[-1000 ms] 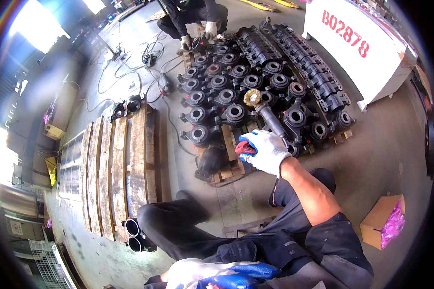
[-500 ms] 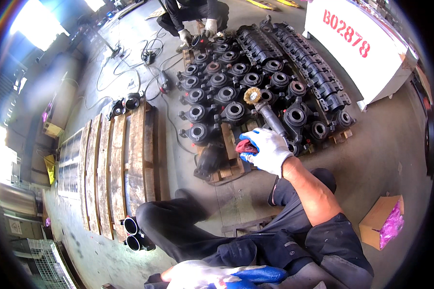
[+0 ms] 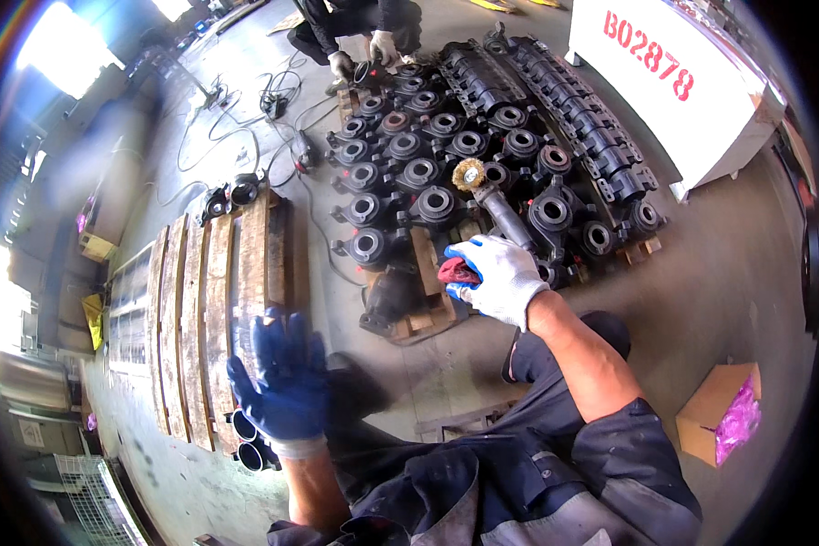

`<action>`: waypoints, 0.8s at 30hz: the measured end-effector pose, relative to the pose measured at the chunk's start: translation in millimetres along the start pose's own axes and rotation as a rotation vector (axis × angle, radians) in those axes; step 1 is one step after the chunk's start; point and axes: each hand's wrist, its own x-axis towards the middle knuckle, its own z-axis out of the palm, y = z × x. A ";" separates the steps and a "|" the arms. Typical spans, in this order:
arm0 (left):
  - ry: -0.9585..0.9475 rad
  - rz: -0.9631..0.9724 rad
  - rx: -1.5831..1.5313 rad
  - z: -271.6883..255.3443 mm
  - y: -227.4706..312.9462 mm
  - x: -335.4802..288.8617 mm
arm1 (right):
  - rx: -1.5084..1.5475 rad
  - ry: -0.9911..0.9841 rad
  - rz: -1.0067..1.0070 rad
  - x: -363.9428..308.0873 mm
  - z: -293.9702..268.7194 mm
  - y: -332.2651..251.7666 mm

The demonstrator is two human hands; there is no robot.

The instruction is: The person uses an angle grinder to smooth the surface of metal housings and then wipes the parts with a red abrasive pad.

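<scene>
My right hand (image 3: 500, 280), in a white glove with blue-coated fingers, is closed around a crumpled dark red cloth (image 3: 458, 272). Just beyond it is a grey power tool (image 3: 505, 218) with a round brass-coloured wire brush (image 3: 469, 174) at its far end. The hand overlaps the tool's near end, so I cannot tell whether they touch. My left hand (image 3: 287, 387) is raised over the floor beside the wooden pallet, its blue palm side showing, fingers spread and holding nothing. Motion blurs it slightly. Several black ring-shaped castings (image 3: 435, 204) sit in rows ahead.
An empty-topped slatted pallet (image 3: 191, 318) lies at left, with two black tubes (image 3: 250, 455) by its near end. A co-worker's gloved hands (image 3: 340, 65) handle a part at the far end. A white box (image 3: 669, 82) and a carton (image 3: 714, 414) stand right. Cables (image 3: 282, 96) cross the floor.
My left hand has risen from my lap and moved left and forward, now spread. My right hand still grips the red cloth in nearly the same place.
</scene>
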 end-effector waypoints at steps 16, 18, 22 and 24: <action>0.197 0.161 0.180 -130.7 94.9 87.7 | 0.002 -0.059 -0.056 -5.6 4.8 -2.1; 0.072 0.132 0.182 -147.3 112.0 85.0 | 0.014 -0.066 -0.074 -3.2 5.3 -9.4; 0.193 0.144 0.151 -145.0 103.9 87.7 | 0.026 -0.067 -0.092 -3.7 9.9 -7.2; 0.217 0.135 0.141 -144.8 104.3 88.5 | 0.019 -0.066 -0.097 -4.0 10.1 -8.2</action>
